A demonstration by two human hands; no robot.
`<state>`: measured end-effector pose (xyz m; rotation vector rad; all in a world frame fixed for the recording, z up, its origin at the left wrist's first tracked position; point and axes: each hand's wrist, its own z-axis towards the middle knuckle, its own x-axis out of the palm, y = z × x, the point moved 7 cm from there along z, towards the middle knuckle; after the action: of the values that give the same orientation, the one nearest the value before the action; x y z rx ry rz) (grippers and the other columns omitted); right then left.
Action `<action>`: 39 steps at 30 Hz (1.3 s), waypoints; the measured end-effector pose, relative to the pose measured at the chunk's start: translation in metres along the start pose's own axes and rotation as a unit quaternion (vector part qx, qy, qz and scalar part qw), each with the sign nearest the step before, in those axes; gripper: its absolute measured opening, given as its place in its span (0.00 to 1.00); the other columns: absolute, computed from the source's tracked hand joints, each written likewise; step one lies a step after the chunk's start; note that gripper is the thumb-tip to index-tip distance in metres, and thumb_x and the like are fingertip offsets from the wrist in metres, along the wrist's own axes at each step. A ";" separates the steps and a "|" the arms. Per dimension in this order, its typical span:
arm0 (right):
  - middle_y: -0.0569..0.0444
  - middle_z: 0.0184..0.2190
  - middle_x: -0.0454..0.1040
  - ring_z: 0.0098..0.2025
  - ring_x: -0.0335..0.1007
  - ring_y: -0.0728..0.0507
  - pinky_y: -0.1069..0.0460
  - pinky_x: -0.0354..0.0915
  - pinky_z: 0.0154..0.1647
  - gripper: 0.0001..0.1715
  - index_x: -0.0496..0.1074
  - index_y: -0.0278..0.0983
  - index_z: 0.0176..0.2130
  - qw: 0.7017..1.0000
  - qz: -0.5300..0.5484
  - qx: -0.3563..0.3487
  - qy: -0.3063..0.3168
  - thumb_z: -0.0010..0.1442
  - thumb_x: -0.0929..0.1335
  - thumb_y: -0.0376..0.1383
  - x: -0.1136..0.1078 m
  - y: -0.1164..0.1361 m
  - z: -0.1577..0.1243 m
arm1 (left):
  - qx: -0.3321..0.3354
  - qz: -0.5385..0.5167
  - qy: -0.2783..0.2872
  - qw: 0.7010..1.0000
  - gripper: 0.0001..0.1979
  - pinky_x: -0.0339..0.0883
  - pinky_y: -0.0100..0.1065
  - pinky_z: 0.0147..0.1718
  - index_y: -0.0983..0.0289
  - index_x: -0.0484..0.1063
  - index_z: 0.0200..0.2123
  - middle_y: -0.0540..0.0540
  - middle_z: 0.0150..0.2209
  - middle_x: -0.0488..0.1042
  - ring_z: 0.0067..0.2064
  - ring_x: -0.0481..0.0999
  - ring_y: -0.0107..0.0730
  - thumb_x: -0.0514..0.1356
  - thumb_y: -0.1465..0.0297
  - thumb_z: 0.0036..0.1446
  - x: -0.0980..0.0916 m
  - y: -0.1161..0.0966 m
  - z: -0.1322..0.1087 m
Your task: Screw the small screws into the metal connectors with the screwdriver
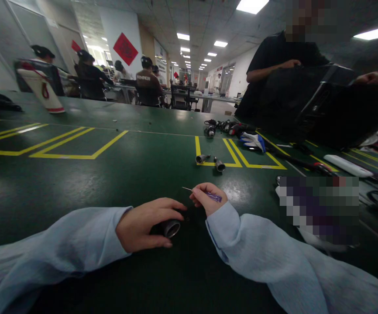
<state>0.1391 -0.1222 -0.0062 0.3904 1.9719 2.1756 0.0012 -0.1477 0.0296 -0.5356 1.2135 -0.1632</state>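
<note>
My right hand (208, 198) is closed on a small screwdriver (214, 197) with a purple handle, its thin shaft pointing left. At the left, my left hand (149, 224) curves around a dark metal cylindrical part (171, 228) on the green table, fingers apart above and thumb below. Whether the fingers touch the part is hard to tell. Two similar metal parts, one (202, 159) at the left and another (220, 165) beside it, lie farther back near yellow tape lines.
Dark cabled items (220, 127) and a blue-and-white glove (253, 141) lie at the back. A white cup (43, 89) stands back left. At the right are a white bar (348, 165) and cables; a person holds a large black case (320, 102).
</note>
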 end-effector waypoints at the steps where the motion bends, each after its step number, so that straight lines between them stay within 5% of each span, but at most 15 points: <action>1: 0.56 0.17 0.69 0.18 0.62 0.52 0.56 0.60 0.20 0.09 0.67 0.35 0.22 1.000 -0.007 -0.005 0.005 0.42 0.67 0.39 0.001 -0.002 -0.002 | -0.001 0.011 0.019 1.000 0.18 0.60 0.35 0.47 0.63 0.64 0.46 0.59 0.49 0.65 0.49 0.65 0.36 0.58 0.70 0.49 0.002 -0.002 0.001; 7: 0.54 0.23 0.72 0.23 0.65 0.50 0.55 0.61 0.24 0.05 0.68 0.35 0.25 0.994 -0.053 -0.081 0.058 0.45 0.66 0.36 0.007 0.001 -0.014 | -0.084 0.209 0.097 0.970 0.16 0.63 0.34 0.38 0.66 0.67 0.39 0.57 0.41 0.69 0.40 0.68 0.36 0.63 0.70 0.44 0.011 -0.008 0.013; 12: 0.54 0.26 0.73 0.25 0.66 0.50 0.54 0.63 0.28 0.05 0.68 0.35 0.27 0.988 -0.070 -0.113 0.084 0.44 0.65 0.30 0.007 0.004 -0.019 | -0.077 0.303 0.154 0.937 0.16 0.63 0.35 0.31 0.67 0.68 0.36 0.56 0.35 0.71 0.33 0.70 0.36 0.63 0.67 0.42 0.015 -0.018 0.024; 23: 0.53 0.27 0.74 0.28 0.69 0.48 0.53 0.64 0.30 0.07 0.69 0.35 0.28 0.985 -0.097 -0.105 0.092 0.44 0.63 0.28 0.007 0.000 -0.019 | -0.049 0.419 0.123 0.898 0.05 0.58 0.36 0.28 0.68 0.69 0.32 0.57 0.29 0.71 0.30 0.68 0.36 0.54 0.76 0.50 0.017 -0.037 0.035; 30: 0.52 0.21 0.74 0.23 0.69 0.48 0.54 0.66 0.25 0.12 0.69 0.34 0.26 0.998 -0.024 -0.042 0.043 0.46 0.67 0.41 0.001 0.008 -0.017 | -0.062 0.307 0.183 0.932 0.15 0.58 0.32 0.29 0.66 0.70 0.33 0.55 0.30 0.71 0.31 0.68 0.35 0.66 0.68 0.38 0.005 -0.022 0.025; 34: 0.62 0.07 0.60 0.10 0.56 0.55 0.59 0.54 0.11 0.19 0.63 0.35 0.17 0.998 -0.013 0.005 0.058 0.49 0.65 0.45 -0.004 0.018 -0.017 | -0.059 0.144 0.141 0.978 0.13 0.59 0.28 0.32 0.65 0.68 0.37 0.55 0.35 0.69 0.34 0.67 0.31 0.60 0.68 0.46 -0.009 -0.009 0.011; 39: 0.64 0.06 0.56 0.08 0.52 0.56 0.61 0.48 0.09 0.17 0.60 0.35 0.15 0.992 -0.042 0.000 0.117 0.49 0.64 0.41 -0.001 0.023 -0.023 | -0.046 0.043 0.086 0.994 0.13 0.58 0.27 0.32 0.64 0.67 0.38 0.53 0.32 0.69 0.33 0.65 0.30 0.57 0.64 0.49 -0.021 -0.005 0.006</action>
<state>0.1342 -0.1468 0.0145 0.0512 2.0631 2.2556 0.0000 -0.1423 0.0509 -0.5562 1.4146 -0.0821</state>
